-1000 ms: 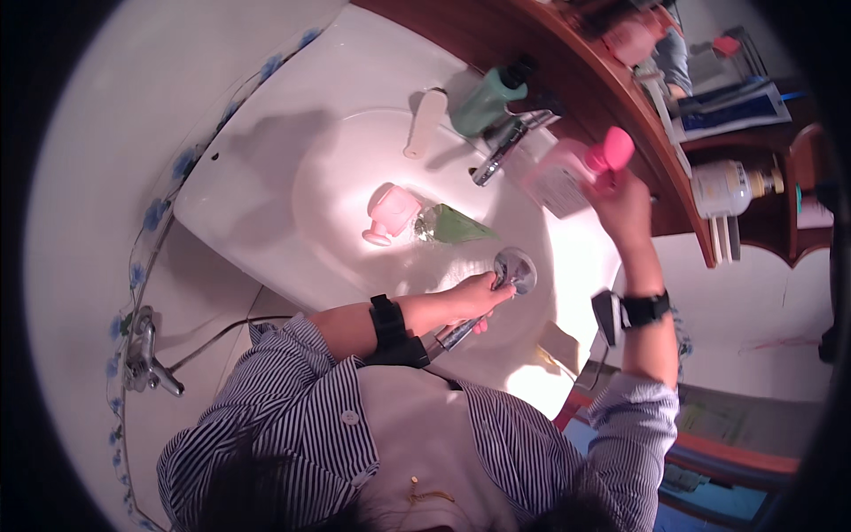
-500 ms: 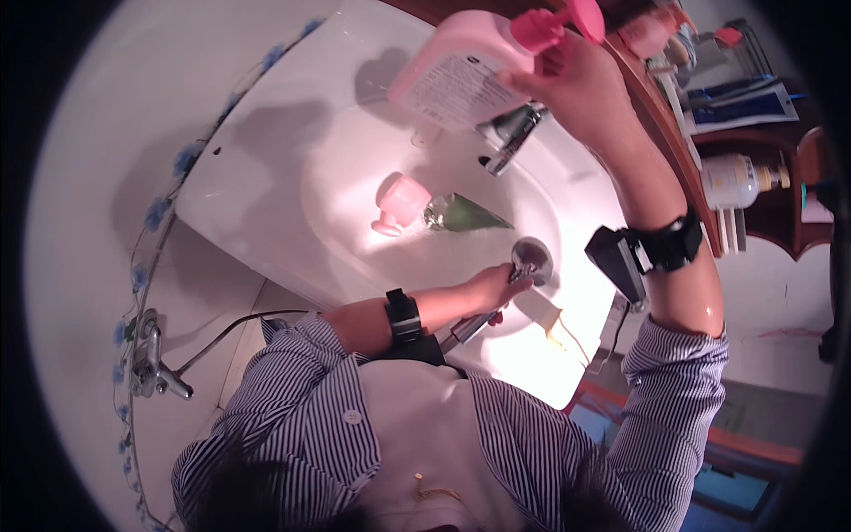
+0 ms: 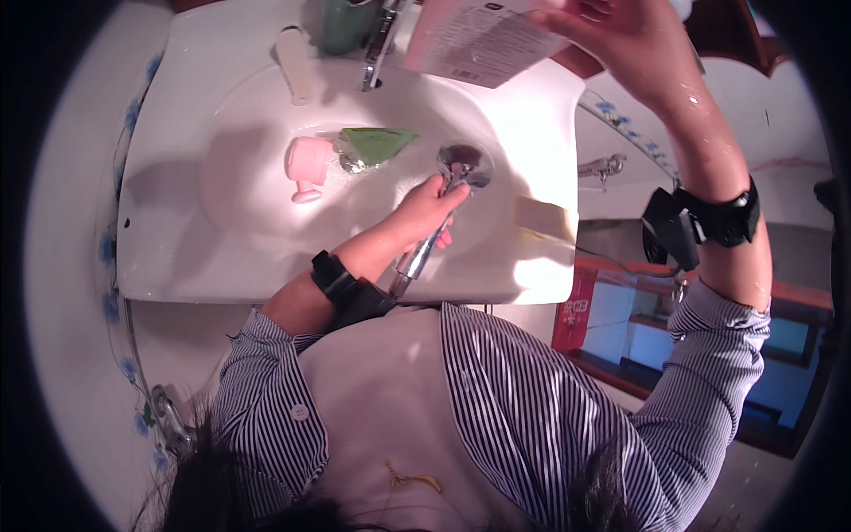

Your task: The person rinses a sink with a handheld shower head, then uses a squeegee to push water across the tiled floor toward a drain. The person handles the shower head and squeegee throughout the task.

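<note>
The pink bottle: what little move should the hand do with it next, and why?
Perhaps the right hand should lower the pink bottle a little toward the washbasin. It is held high, partly out of the picture, while the left hand grips the shower head down at the basin.

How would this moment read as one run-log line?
left hand: holds shower head | right hand: holds pink bottle | in sink: pink item, green item
</note>
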Demonstrator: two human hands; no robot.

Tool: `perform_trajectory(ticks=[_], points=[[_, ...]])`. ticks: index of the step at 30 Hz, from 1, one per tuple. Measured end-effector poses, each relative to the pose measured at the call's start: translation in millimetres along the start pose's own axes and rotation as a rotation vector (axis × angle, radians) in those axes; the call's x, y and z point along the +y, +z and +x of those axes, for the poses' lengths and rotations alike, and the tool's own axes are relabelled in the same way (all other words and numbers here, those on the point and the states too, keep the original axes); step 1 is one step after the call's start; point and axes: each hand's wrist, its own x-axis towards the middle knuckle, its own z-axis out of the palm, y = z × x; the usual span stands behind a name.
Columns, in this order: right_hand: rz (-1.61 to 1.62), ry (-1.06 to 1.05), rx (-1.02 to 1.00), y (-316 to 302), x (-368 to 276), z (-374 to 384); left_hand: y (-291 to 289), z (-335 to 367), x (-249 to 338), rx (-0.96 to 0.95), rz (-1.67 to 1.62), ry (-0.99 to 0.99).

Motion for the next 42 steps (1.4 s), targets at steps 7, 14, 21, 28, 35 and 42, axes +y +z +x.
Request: perform_trajectory(ticks=[7,14,21,28,35,42], points=[[0.056,0.211,0.051,-65,21,-94,0,3,-4,0.034,0.011,0.031],[0.007,0.442,0.124,-97,26,-177,2,2,-3,0.036,0.022,0.025],[0.099,0.358,0.167,-73,-1,-140,4,3,-2,0.060,0.054,-0.015],[0.311,0.045,0.122,-8,-63,-11,1,-3,3,0.007,0.043,0.024],[0.329,-0.112,0.073,145,-93,140,-7,0,-2,-0.013,0.017,0.144],[0.144,-0.195,0.100,258,-67,204,-13,48,-41,-0.163,-0.159,0.379]])
